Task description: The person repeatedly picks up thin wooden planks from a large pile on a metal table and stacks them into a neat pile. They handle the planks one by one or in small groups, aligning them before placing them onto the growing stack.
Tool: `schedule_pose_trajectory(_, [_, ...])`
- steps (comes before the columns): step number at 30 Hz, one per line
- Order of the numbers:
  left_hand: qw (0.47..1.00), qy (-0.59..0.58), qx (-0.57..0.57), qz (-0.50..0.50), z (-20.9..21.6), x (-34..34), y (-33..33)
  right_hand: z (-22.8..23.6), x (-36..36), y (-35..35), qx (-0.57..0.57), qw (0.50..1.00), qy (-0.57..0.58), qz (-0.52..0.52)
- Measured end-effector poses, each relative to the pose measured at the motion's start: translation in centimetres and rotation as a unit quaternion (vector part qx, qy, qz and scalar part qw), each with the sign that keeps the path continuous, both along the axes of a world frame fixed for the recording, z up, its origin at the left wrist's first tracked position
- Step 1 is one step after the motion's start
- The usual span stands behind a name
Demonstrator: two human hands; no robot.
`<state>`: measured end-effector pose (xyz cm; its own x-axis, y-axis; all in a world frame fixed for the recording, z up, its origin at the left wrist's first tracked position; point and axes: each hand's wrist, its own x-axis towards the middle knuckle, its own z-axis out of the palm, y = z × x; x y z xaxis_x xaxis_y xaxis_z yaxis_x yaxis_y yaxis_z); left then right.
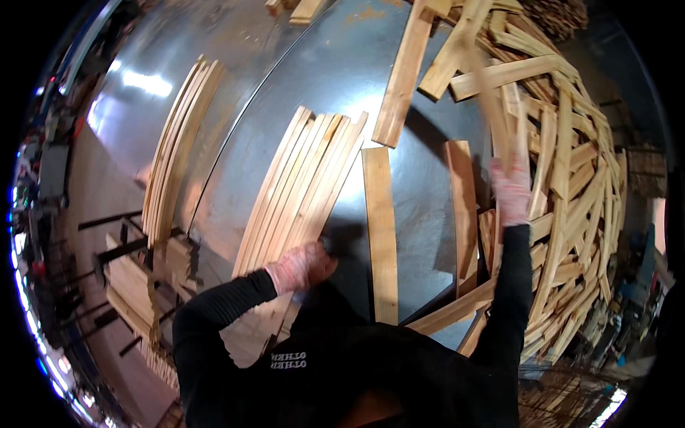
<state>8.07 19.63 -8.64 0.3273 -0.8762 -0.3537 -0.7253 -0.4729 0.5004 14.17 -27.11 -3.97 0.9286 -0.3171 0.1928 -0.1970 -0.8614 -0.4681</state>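
Observation:
My left hand (303, 265), in a pinkish-white glove, lies over the near part of a row of wooden slats (303, 178) set side by side on the metal table. Its fingers are curled, and whatever they may hold is hidden. To the right, my gloved right hand (511, 192) is closed on the near end of a long wooden slat (489, 100), which is smeared by motion and points away from me. Between my hands lie a single pale slat (381, 235) and a browner slat (462, 210).
A large tangled heap of slats (564, 150) covers the right side. Another slat (404, 78) lies beyond the row on the metal table (285, 93). Further left is a smaller stack of slats (182, 150). More cut wood (132, 285) sits on a dark rack at lower left.

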Motion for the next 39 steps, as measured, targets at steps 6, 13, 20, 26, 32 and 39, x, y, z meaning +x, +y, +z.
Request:
schedule_pose_trajectory(6, [0.975,-0.182,0.129,-0.005,-0.6,2.7,1.2,11.1,-4.8,-2.9,0.423,0.863,-0.276,0.027])
schedule_pose_trajectory(13, [0.914,-0.207,-0.02,0.347,3.0,13.3,-11.5,4.0,-15.2,4.6,0.454,0.878,0.027,-0.148])
schedule_pose_trajectory(20, [0.871,-0.14,0.024,0.469,-1.5,22.1,-23.8,-7.8,-19.3,15.7,0.744,0.656,0.012,-0.123])
schedule_pose_trajectory(26, [0.692,0.52,-0.357,0.352,6.7,16.6,-14.5,-3.0,-9.5,8.6,0.699,0.71,-0.013,-0.088])
schedule_pose_trajectory(32, [0.742,0.425,-0.3,0.423,0.6,1.0,-13.7,-4.5,0.3,17.7,0.444,0.879,0.166,-0.056])
schedule_pose_trajectory(39, [0.578,0.585,-0.285,0.492,-1.5,1.0,-10.7,-5.0,19.2,11.2,0.1,0.987,-0.09,-0.091])
